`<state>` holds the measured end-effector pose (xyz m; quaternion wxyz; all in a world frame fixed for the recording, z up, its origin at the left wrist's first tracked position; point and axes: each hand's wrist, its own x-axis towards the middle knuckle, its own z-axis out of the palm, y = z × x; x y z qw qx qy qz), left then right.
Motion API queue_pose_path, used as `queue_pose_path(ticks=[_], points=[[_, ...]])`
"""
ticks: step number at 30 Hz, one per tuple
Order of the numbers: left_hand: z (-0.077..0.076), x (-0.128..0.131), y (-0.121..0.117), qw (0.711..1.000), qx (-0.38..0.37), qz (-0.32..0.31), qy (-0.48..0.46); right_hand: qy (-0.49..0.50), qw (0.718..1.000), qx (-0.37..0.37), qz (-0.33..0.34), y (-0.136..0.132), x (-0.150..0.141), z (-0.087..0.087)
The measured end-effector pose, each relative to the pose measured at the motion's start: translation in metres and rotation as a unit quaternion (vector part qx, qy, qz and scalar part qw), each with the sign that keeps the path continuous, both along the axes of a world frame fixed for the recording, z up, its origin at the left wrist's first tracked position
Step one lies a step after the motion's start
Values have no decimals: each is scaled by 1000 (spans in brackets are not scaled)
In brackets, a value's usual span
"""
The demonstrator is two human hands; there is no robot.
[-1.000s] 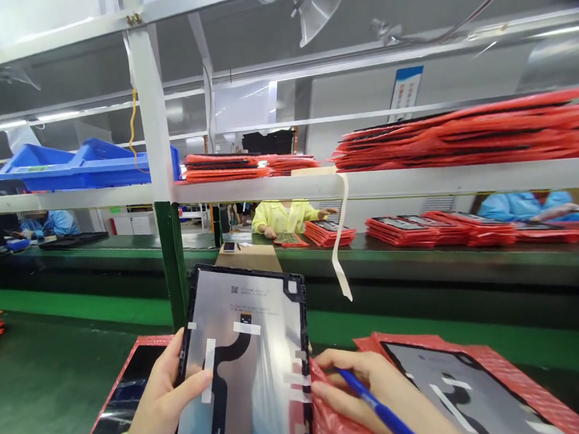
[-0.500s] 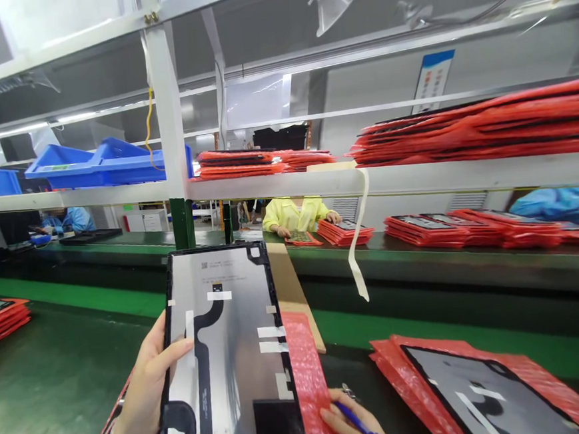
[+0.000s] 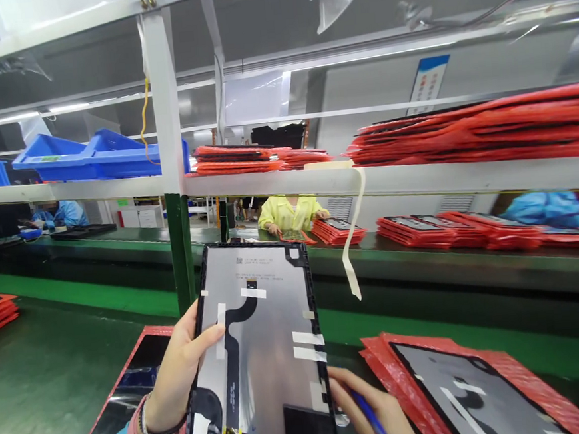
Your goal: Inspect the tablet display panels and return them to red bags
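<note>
Tilting toward the camera, the panel (image 3: 268, 362) stands over the counter (image 3: 47, 390), back side showing; its bottom edge is cut off, so I can't tell if it rests on anything. The left hand (image 3: 181, 366) grips its left edge, thumb flat on the back beside the ribbon (image 3: 232, 372). The right hand (image 3: 369, 404) is closed around a blue pen (image 3: 373, 421), fingertips at the panel's right edge; part of them is hidden behind it, so how firm that contact is stays unclear.

Most of the hold seems to fall to 1 hand, so a loose thumb could let the panel twist or drop. Thumb pressure sliding right could drag the ribbon, and the pen, if it swings inward, might scratch or mark the back.

Close by on the left, a dark screen (image 3: 132, 386) lies on red wrap; to the right, a 2nd panel (image 3: 455, 381) lies on red bags (image 3: 524, 362). Both crowd the sides. Ahead, a post (image 3: 167, 99) and a shelf (image 3: 266, 180) limit upward reach, and a pale strip (image 3: 356, 245) dangles from the shelf.
</note>
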<state>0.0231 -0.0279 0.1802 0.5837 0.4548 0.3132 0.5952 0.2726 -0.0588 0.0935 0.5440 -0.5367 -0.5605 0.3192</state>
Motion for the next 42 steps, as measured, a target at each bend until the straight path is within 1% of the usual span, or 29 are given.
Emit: queue_pose_path(ticks=[2, 3, 4, 6, 8, 11, 15, 21, 22, 25, 26, 27, 31, 33, 35, 38, 42], points=[[3, 5, 0, 1000, -4, -7, -3, 83, 996, -14, 40, -3, -6, 31], [5, 7, 0, 1000, -6, -10, -5, 117, 990, -12, 84, -3, -9, 43], [6, 10, 0, 1000, -9, -11, -7, 138, 986, 4, 90, -3, -11, 52], [8, 14, 1, 1000, -11, -17, -14, 150, 985, 29, 83, 0, -15, 63], [9, 15, 2, 1000, -9, -19, -21, 142, 987, 42, 58, 4, -17, 68], [11, 14, 5, 1000, -8, -9, -22, 143, 987, 50, 60, 10, -19, 69], [14, 11, 6, 999, -18, 23, -29, 166, 981, 64, 76, 19, -18, 65], [18, 7, 8, 999, -17, 28, -27, 244, 958, 47, 144, 34, -22, 55], [18, 7, 8, 999, -15, 29, -22, 253, 957, 47, 137, 35, -23, 53], [17, 5, 9, 999, -21, 23, -9, 264, 960, 54, 70, 35, -25, 46], [17, 5, 9, 1000, -23, 19, -7, 267, 960, 58, 59, 35, -25, 44], [16, 5, 10, 1000, -23, 16, -7, 273, 958, 61, 64, 35, -24, 42], [13, 6, 12, 1000, -9, 15, -11, 285, 944, 45, 162, 39, -18, 41], [11, 6, 13, 1000, -4, 10, -11, 278, 945, 25, 171, 41, -16, 44], [8, 6, 13, 1000, 5, 6, 1, 272, 950, 10, 151, 43, -15, 47], [4, 7, 14, 999, 23, 16, 34, 267, 958, 17, 101, 44, -14, 54], [3, 9, 19, 998, 36, 26, 48, 281, 959, 32, 13, 42, -10, 60]])
